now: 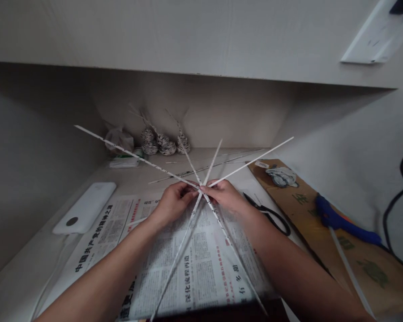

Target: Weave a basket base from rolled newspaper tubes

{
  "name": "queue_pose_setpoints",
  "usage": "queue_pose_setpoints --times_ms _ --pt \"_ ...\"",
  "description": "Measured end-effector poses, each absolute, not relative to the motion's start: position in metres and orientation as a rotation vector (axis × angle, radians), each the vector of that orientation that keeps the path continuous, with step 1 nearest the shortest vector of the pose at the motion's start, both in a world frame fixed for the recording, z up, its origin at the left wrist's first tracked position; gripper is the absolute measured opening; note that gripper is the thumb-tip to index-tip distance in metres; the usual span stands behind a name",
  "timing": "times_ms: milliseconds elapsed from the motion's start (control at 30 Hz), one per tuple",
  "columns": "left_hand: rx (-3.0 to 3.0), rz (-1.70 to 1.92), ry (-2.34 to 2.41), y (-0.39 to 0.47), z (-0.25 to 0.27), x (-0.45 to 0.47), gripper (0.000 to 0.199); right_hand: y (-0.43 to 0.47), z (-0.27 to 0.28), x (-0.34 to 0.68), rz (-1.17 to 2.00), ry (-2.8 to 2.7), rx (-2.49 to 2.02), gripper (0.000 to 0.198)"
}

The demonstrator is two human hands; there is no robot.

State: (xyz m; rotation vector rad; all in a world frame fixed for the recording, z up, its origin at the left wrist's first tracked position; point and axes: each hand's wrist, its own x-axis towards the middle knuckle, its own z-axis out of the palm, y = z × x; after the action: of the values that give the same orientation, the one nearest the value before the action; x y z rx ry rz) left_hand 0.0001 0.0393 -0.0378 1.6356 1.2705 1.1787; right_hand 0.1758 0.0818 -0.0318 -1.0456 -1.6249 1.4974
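Note:
Several thin rolled paper sticks (pixel 233 246), white with printed specks, cross one another at a single point in front of me and fan out like spokes. My left hand (pixel 177 199) pinches them on the left of the crossing, its thumb against the sticks. From the right, my right hand (pixel 225 194) grips the same crossing, with its thumb laid over the top. The fingers beneath the sticks are partly hidden. Below both hands lies a printed newspaper sheet (pixel 201 268).
Woven paper gourd shapes (pixel 167 145) stand at the back beside a plastic bag (pixel 119 138). Loose paper sticks (pixel 174 176) lie before them. A white power bank (pixel 85 208) is at left. Black scissors (pixel 272 214) and cardboard (pixel 302 201) bearing a blue glue gun (pixel 342 221) lie at right.

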Motion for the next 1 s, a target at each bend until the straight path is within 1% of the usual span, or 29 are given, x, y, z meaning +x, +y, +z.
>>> queue_pose_setpoints --times_ms 167,300,467,567,633,700,867,1000 --pt "1.748 1.180 1.346 0.037 -0.035 -0.003 0.023 0.079 -0.030 0.177 1.234 -1.621 -1.154 0.029" --pt "1.855 1.184 1.457 0.036 -0.031 -0.007 0.024 0.083 -0.032 0.179 1.039 -1.651 -1.158 0.030" --pt "1.891 1.152 1.621 0.034 -0.026 -0.009 0.039 0.087 -0.031 0.183 0.851 -1.678 -1.135 0.032" --pt "1.969 1.343 1.674 0.029 -0.019 -0.008 0.040 0.085 -0.024 0.187 0.695 -1.716 -1.143 0.031" --pt "2.026 1.530 1.701 0.025 -0.014 -0.007 0.036 0.083 -0.019 0.190 0.598 -1.740 -1.162 0.032" --pt "2.060 1.633 1.692 0.020 -0.010 -0.006 0.031 0.082 -0.015 0.191 0.527 -1.762 -1.177 0.032" --pt "2.097 1.539 1.497 0.014 -0.012 0.002 0.025 0.081 -0.013 0.192 0.449 -1.797 -1.184 0.032" --pt "2.063 1.506 1.508 0.016 -0.013 0.002 0.032 0.081 -0.013 0.191 0.581 -1.755 -1.134 0.033"
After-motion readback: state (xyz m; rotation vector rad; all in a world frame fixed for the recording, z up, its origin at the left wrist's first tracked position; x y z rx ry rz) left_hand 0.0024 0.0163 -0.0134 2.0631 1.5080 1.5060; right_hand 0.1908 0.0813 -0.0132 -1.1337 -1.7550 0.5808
